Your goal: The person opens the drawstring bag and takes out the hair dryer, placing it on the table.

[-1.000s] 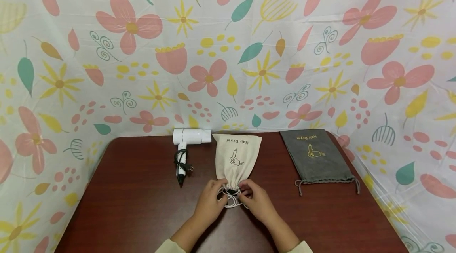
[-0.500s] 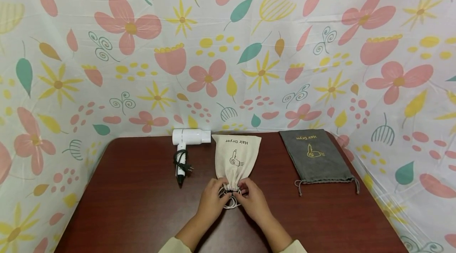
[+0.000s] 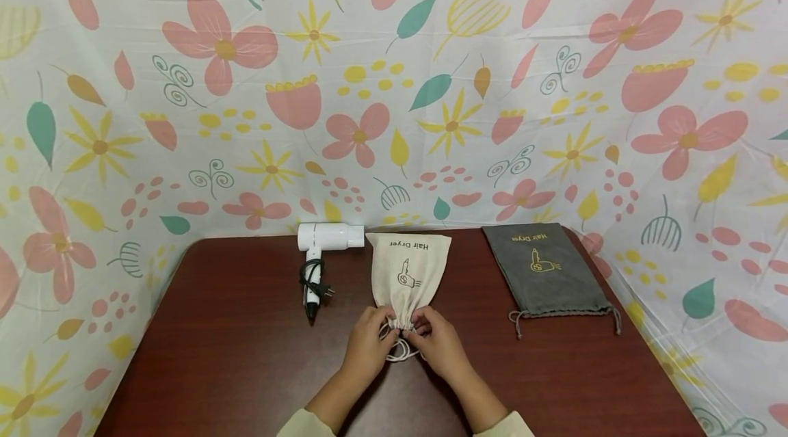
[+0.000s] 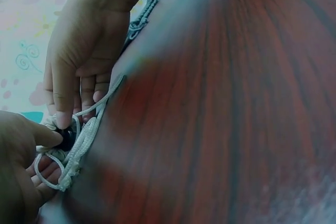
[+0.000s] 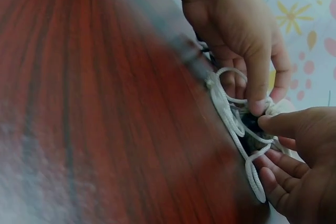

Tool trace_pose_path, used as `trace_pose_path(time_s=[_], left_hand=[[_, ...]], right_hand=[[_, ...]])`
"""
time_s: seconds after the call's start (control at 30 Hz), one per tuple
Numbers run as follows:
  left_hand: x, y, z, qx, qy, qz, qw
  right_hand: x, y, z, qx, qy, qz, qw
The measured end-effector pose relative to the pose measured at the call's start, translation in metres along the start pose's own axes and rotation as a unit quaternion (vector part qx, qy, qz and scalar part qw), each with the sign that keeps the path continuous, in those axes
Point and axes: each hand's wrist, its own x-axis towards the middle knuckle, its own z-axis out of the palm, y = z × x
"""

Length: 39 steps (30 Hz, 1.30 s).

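A beige drawstring bag (image 3: 409, 266), printed "Hair Dryer" with a hair dryer drawing, lies flat with its gathered mouth toward me. At the left side of that mouth my left hand (image 3: 367, 341) pinches the cloth between thumb and fingers. On the opposite side my right hand (image 3: 440, 343) does the same, the two thumbs close together. Loops of white cord (image 5: 226, 111) hang from the mouth between the hands. Under the thumbtips in the left wrist view shows a small glossy black thing (image 4: 67, 139), mostly hidden by cloth and fingers.
A white hair dryer (image 3: 331, 236) with its black cord (image 3: 314, 276) bundled round the handle lies left of the bag. To the right, a grey drawstring bag (image 3: 550, 273) lies flat. The dark red table (image 3: 246, 368) meets a flowered cloth (image 3: 394, 81) behind.
Both thumbs have moved inward and closer together over the bag's mouth. The black that showed there in the head view is now covered. The bag stays in place.
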Motion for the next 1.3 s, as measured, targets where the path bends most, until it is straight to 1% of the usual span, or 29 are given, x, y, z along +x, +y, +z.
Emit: trace_pose_path(time_s=[0.17, 0.27, 0.43, 0.63, 0.8, 1.0, 1.3], left_hand=[[-0.002, -0.001, 0.003, 0.006, 0.010, 0.010, 0.9999], [-0.003, -0.003, 0.005, 0.009, 0.025, 0.022, 0.9994], [-0.004, -0.004, 0.007, 0.023, 0.053, 0.056, 0.9968], [-0.003, -0.002, 0.007, 0.046, 0.063, 0.081, 0.9937], [-0.002, -0.001, 0.008, 0.074, 0.070, 0.104, 0.9894], [0.000, -0.001, 0.009, 0.086, 0.077, 0.107, 0.9876], [0.001, 0.000, 0.008, 0.072, 0.075, 0.097, 0.9898]], right_hand=[[0.000, 0.001, -0.004, 0.015, -0.011, 0.001, 0.9998], [0.000, 0.000, -0.004, 0.005, -0.007, -0.007, 0.9999], [-0.001, 0.000, 0.004, -0.027, 0.021, -0.043, 0.9985], [-0.002, 0.002, 0.010, -0.064, 0.049, -0.069, 0.9943], [-0.002, 0.000, 0.011, -0.086, 0.072, -0.077, 0.9908], [-0.003, -0.003, 0.012, -0.108, 0.082, -0.062, 0.9888], [-0.003, -0.002, 0.012, -0.126, 0.098, -0.058, 0.9855]])
